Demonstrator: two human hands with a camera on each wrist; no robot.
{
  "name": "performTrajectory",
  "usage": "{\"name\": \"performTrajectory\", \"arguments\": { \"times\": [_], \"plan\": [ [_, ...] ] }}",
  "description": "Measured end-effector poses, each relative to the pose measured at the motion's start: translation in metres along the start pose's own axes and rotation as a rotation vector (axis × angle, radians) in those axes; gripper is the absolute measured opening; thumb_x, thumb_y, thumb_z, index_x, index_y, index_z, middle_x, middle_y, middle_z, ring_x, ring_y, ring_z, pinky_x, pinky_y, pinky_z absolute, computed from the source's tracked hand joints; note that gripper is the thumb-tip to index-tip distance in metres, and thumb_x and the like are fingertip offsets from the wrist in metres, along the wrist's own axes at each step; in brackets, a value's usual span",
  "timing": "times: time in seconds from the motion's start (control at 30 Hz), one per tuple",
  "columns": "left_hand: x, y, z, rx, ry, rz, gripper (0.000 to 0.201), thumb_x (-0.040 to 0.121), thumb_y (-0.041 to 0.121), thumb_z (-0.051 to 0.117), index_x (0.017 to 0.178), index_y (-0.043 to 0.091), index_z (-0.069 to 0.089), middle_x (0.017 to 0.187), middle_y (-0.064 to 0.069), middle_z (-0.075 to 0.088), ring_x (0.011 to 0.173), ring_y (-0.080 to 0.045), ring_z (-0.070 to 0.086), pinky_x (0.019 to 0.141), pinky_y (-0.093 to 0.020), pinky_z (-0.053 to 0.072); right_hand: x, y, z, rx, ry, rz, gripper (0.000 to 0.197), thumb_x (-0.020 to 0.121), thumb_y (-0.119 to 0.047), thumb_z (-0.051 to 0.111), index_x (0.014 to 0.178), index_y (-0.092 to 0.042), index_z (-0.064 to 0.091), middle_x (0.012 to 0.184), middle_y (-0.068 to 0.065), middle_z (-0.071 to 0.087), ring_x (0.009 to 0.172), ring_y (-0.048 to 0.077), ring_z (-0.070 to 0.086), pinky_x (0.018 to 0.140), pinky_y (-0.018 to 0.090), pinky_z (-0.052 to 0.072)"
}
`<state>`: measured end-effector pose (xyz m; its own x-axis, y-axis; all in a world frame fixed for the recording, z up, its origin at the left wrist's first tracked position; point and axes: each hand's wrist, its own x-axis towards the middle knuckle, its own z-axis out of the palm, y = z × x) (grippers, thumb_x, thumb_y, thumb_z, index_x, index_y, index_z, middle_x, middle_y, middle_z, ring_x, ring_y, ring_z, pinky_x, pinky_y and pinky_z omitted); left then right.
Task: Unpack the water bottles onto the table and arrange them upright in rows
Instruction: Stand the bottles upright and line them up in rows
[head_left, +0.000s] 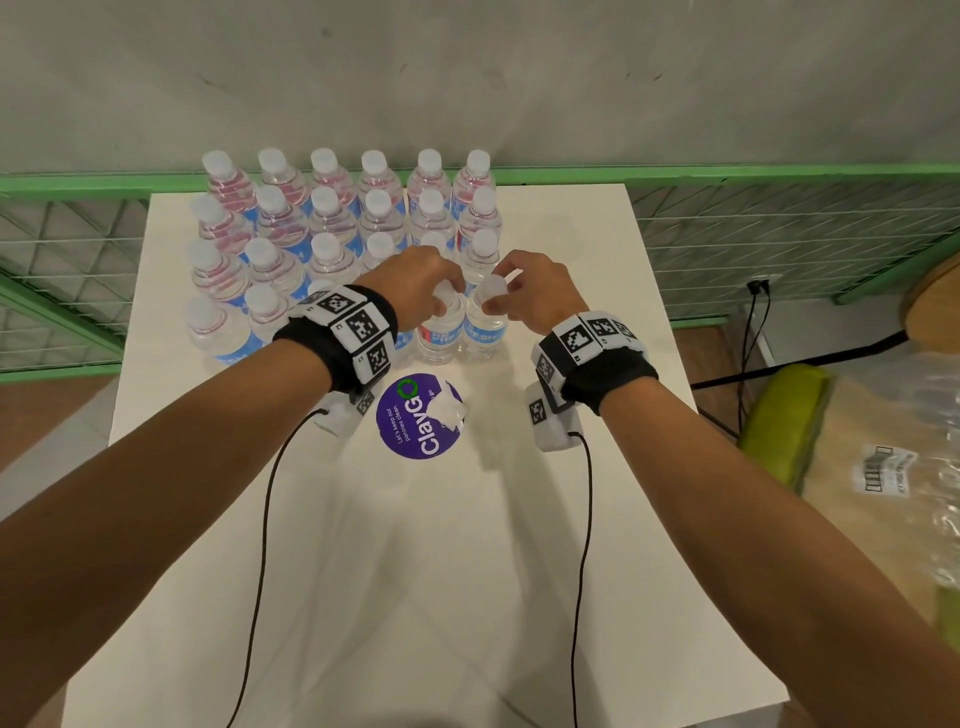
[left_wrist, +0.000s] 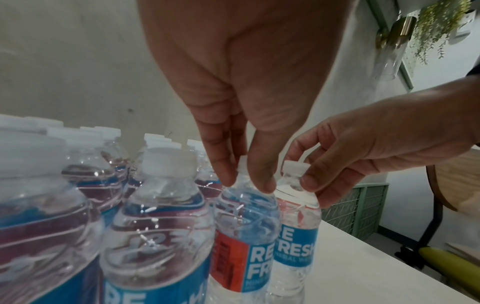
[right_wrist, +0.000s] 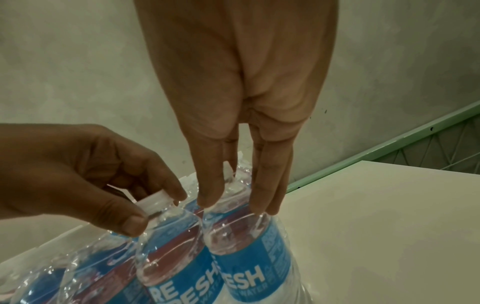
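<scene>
Head: bottles (head_left: 332, 223) stand upright in a tight block at the far end of the table (head_left: 571, 519), six across, four rows. Front row's right end is where the hands are. Left hand (head_left: 415, 283) pinches the cap of one bottle (head_left: 441, 332), right hand (head_left: 530, 291) pinches the cap of the next bottle (head_left: 485, 325), the end of the row. Both stand on the table, touching side by side. Cap grip makes sense: no finger room between bodies in a pack this tight. Purple sticker (head_left: 421, 415) lies on the table nearer the person; empty wrap (head_left: 893, 467) is off to the right.

Left wrist: left fingertips (left_wrist: 262, 183) curl down round the cap and neck, thumb opposite. Right hand (left_wrist: 363, 152) holds its cap (left_wrist: 294, 167) between thumb and forefinger.

Right wrist: right fingertips (right_wrist: 210, 197) reach down to the neck and shoulder; cap mostly hidden. Left hand (right_wrist: 91, 174) grips its cap (right_wrist: 154, 202).

Looks like the grid's last two being seated; task near done.
</scene>
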<state>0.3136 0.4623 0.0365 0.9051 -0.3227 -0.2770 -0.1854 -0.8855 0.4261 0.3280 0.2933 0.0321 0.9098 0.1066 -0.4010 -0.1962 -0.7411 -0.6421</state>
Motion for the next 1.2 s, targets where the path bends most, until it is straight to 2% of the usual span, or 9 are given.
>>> {"name": "performTrajectory", "arguments": {
  "times": [0.17, 0.43, 0.53, 0.67, 0.83, 1.0, 1.2],
  "plan": [
    [-0.0004, -0.0009, 0.0001, -0.006, 0.004, 0.009, 0.037, 0.083, 0.003, 0.062, 0.119, 0.015, 0.06, 0.116, -0.014, 0.055, 0.107, -0.031, 0.053, 0.09, -0.039, 0.042, -0.0015, 0.0013, 0.0007, 0.022, -0.002, 0.002, 0.041, 0.07, -0.018, 0.08, 0.105, -0.014, 0.058, 0.105, 0.011, 0.064, 0.089, 0.029, 0.066, 0.084, 0.043, 0.057],
    [-0.0015, -0.0045, -0.0025, -0.027, 0.0, 0.05, 0.036, 0.082, -0.006, 0.056, 0.11, 0.015, 0.065, 0.119, -0.01, 0.058, 0.11, -0.028, 0.051, 0.093, -0.041, 0.044, -0.0021, 0.0031, 0.0004, 0.04, -0.005, -0.004, 0.041, 0.069, -0.019, 0.08, 0.104, -0.013, 0.059, 0.101, 0.013, 0.066, 0.09, 0.031, 0.066, 0.085, 0.044, 0.056],
    [-0.0016, -0.0054, -0.0016, -0.04, -0.012, 0.048, 0.034, 0.082, -0.002, 0.06, 0.11, 0.017, 0.064, 0.119, -0.009, 0.057, 0.108, -0.028, 0.052, 0.093, -0.042, 0.045, -0.0022, 0.0038, -0.0001, 0.05, -0.003, -0.006, 0.041, 0.07, -0.018, 0.08, 0.104, -0.011, 0.059, 0.101, 0.015, 0.066, 0.09, 0.032, 0.067, 0.085, 0.045, 0.056],
    [-0.0017, -0.0027, 0.0011, -0.039, -0.01, 0.044, 0.027, 0.083, 0.014, 0.066, 0.109, 0.017, 0.064, 0.116, -0.008, 0.056, 0.105, -0.026, 0.052, 0.09, -0.037, 0.043, -0.0014, 0.0042, 0.0004, 0.04, 0.004, -0.013, 0.039, 0.07, -0.019, 0.08, 0.102, -0.013, 0.059, 0.099, 0.013, 0.067, 0.089, 0.03, 0.067, 0.085, 0.043, 0.056],
    [-0.0003, -0.0041, 0.0002, -0.043, 0.008, 0.046, 0.023, 0.084, 0.011, 0.064, 0.107, 0.015, 0.065, 0.117, -0.009, 0.057, 0.106, -0.026, 0.051, 0.09, -0.036, 0.04, -0.0013, 0.0049, -0.0009, 0.037, -0.007, -0.028, 0.036, 0.071, -0.019, 0.079, 0.101, -0.015, 0.059, 0.099, 0.013, 0.067, 0.087, 0.03, 0.068, 0.084, 0.041, 0.057],
    [-0.002, -0.0041, 0.0001, -0.064, 0.013, 0.052, 0.024, 0.084, 0.009, 0.064, 0.107, 0.015, 0.065, 0.118, -0.009, 0.058, 0.106, -0.026, 0.052, 0.092, -0.038, 0.042, -0.0015, 0.0061, -0.0028, 0.063, -0.029, -0.038, 0.038, 0.07, -0.016, 0.08, 0.101, -0.013, 0.059, 0.094, 0.014, 0.067, 0.076, 0.025, 0.065, 0.084, 0.043, 0.057],
    [-0.0038, -0.0018, 0.0029, -0.069, 0.018, 0.052, 0.024, 0.085, 0.009, 0.063, 0.108, 0.014, 0.065, 0.12, -0.009, 0.057, 0.107, -0.027, 0.053, 0.093, -0.037, 0.042, -0.0015, 0.0079, -0.0005, 0.077, -0.009, -0.034, 0.039, 0.072, -0.021, 0.079, 0.103, -0.012, 0.058, 0.094, 0.013, 0.066, 0.074, 0.025, 0.066, 0.081, 0.041, 0.058]
  ]
}}
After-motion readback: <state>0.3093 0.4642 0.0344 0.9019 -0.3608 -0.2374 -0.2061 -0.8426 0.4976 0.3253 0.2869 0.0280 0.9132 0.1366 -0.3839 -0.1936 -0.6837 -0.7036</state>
